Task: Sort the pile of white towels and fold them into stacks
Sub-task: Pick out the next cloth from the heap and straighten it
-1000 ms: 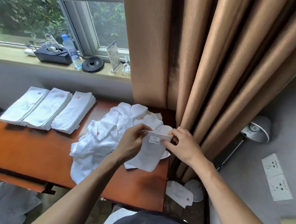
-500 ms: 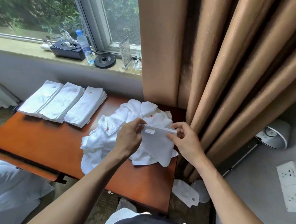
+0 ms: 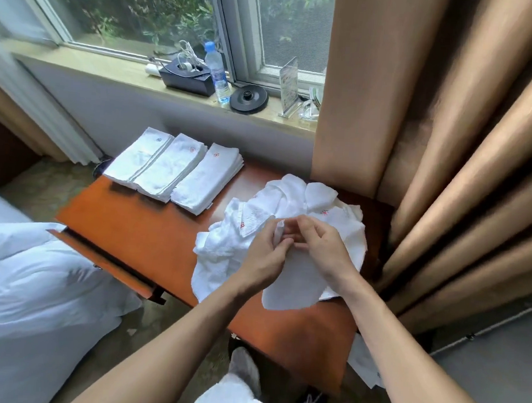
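Observation:
A loose pile of white towels [image 3: 289, 202] with red emblems lies on the right half of the orange-brown table [image 3: 152, 235]. Three stacks of folded white towels [image 3: 174, 168] sit side by side at the table's far left. Over the pile, my left hand [image 3: 265, 256] and my right hand [image 3: 324, 247] are close together, both pinching the top edge of one small white towel [image 3: 294, 283]. That towel hangs down from my fingers toward the table's near edge. My fingertips nearly meet, and part of the towel's edge is hidden by them.
A brown curtain [image 3: 446, 149] hangs right beside the table. The windowsill [image 3: 111, 73] holds a black box, a water bottle [image 3: 217, 72], a round black base and a card stand. White bedding [image 3: 32, 281] lies at the left. Another white cloth [image 3: 367, 367] lies on the floor at the right.
My hands have come together, bringing the two top corners of the held towel toward each other; earlier they held it spread apart. The view has shifted right and down.

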Action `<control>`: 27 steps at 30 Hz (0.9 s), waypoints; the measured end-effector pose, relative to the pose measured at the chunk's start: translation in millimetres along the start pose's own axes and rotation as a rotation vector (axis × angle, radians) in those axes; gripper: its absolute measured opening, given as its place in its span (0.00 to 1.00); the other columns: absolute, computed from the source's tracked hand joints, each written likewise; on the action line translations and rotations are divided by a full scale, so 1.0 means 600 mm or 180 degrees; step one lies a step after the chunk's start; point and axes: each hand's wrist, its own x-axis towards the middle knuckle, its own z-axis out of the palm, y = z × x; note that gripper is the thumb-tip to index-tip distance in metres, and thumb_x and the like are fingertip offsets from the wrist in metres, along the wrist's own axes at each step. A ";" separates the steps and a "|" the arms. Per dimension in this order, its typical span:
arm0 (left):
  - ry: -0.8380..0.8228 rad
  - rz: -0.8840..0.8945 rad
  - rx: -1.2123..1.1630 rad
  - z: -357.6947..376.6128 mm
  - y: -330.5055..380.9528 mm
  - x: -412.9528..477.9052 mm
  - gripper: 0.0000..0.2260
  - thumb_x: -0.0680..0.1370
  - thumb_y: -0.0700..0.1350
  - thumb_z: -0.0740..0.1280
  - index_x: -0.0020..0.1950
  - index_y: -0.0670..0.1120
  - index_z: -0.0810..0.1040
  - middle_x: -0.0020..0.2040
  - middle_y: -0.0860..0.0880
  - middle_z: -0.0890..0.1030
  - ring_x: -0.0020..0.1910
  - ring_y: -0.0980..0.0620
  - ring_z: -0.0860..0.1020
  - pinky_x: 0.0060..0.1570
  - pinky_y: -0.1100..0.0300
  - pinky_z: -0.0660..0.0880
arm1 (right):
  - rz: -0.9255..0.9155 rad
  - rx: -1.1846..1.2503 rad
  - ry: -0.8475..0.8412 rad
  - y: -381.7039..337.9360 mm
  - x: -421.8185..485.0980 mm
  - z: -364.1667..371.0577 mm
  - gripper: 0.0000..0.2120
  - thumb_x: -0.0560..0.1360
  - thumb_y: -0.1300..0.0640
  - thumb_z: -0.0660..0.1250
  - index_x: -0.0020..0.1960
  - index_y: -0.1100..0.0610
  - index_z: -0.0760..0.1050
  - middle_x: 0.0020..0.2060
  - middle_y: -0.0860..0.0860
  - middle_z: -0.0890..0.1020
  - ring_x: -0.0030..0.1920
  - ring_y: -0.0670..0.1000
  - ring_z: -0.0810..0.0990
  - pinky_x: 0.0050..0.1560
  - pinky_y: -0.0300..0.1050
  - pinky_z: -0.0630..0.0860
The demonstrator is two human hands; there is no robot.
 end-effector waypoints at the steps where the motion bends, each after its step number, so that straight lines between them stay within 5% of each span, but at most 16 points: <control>1: 0.0085 -0.0032 0.0093 -0.017 -0.005 0.003 0.11 0.84 0.38 0.61 0.64 0.48 0.77 0.59 0.51 0.83 0.61 0.57 0.80 0.62 0.59 0.74 | 0.0037 0.0082 0.0018 -0.002 0.005 0.013 0.15 0.87 0.52 0.60 0.56 0.58 0.84 0.50 0.56 0.88 0.52 0.53 0.87 0.56 0.47 0.83; 7: 0.0249 -0.0008 0.0249 -0.168 -0.048 0.014 0.11 0.87 0.39 0.59 0.60 0.41 0.80 0.57 0.38 0.83 0.60 0.40 0.79 0.64 0.46 0.73 | 0.0069 -0.0436 0.0391 -0.001 0.039 0.080 0.11 0.86 0.58 0.60 0.56 0.55 0.82 0.49 0.50 0.85 0.48 0.45 0.82 0.49 0.38 0.80; 12: -0.0176 0.0231 0.0091 -0.291 -0.051 0.048 0.11 0.86 0.42 0.61 0.59 0.45 0.83 0.56 0.43 0.83 0.55 0.51 0.78 0.58 0.53 0.71 | 0.0242 -0.0866 0.0431 0.025 0.073 0.154 0.11 0.84 0.59 0.63 0.63 0.52 0.79 0.59 0.43 0.82 0.60 0.42 0.79 0.63 0.39 0.75; 15: -0.0582 0.0176 -0.0355 -0.363 -0.052 0.065 0.11 0.82 0.46 0.61 0.55 0.46 0.83 0.50 0.47 0.83 0.50 0.54 0.78 0.52 0.61 0.72 | 0.0544 -0.0870 0.0369 0.038 0.095 0.216 0.15 0.83 0.60 0.64 0.68 0.53 0.76 0.62 0.43 0.80 0.64 0.43 0.77 0.61 0.33 0.73; 17: -0.0778 0.0071 -0.0644 -0.412 -0.058 0.076 0.11 0.81 0.47 0.62 0.53 0.45 0.82 0.46 0.49 0.82 0.47 0.53 0.78 0.47 0.64 0.73 | 0.0723 -0.0593 0.0196 0.046 0.109 0.263 0.13 0.82 0.61 0.64 0.65 0.53 0.79 0.59 0.45 0.84 0.62 0.45 0.80 0.56 0.32 0.75; 21: -0.0839 -0.0030 -0.0856 -0.511 -0.079 0.111 0.12 0.79 0.47 0.63 0.53 0.40 0.81 0.45 0.47 0.81 0.46 0.51 0.77 0.47 0.63 0.72 | 0.0747 -0.0418 0.0187 0.050 0.159 0.358 0.12 0.79 0.66 0.65 0.59 0.58 0.82 0.54 0.55 0.87 0.55 0.51 0.84 0.59 0.49 0.79; 24: -0.0782 -0.0076 -0.0887 -0.579 -0.105 0.127 0.09 0.83 0.44 0.64 0.54 0.41 0.81 0.45 0.48 0.82 0.47 0.51 0.78 0.48 0.61 0.72 | 0.0501 -0.0506 0.0461 0.062 0.178 0.423 0.09 0.78 0.63 0.70 0.55 0.53 0.83 0.48 0.50 0.87 0.51 0.48 0.84 0.50 0.43 0.80; 27: -0.0576 -0.0066 -0.0777 -0.624 -0.122 0.149 0.09 0.86 0.38 0.61 0.58 0.38 0.80 0.49 0.45 0.83 0.49 0.50 0.79 0.53 0.55 0.73 | 0.0281 -0.0612 0.0494 0.066 0.188 0.463 0.06 0.80 0.53 0.71 0.56 0.47 0.83 0.51 0.48 0.87 0.54 0.48 0.85 0.53 0.44 0.82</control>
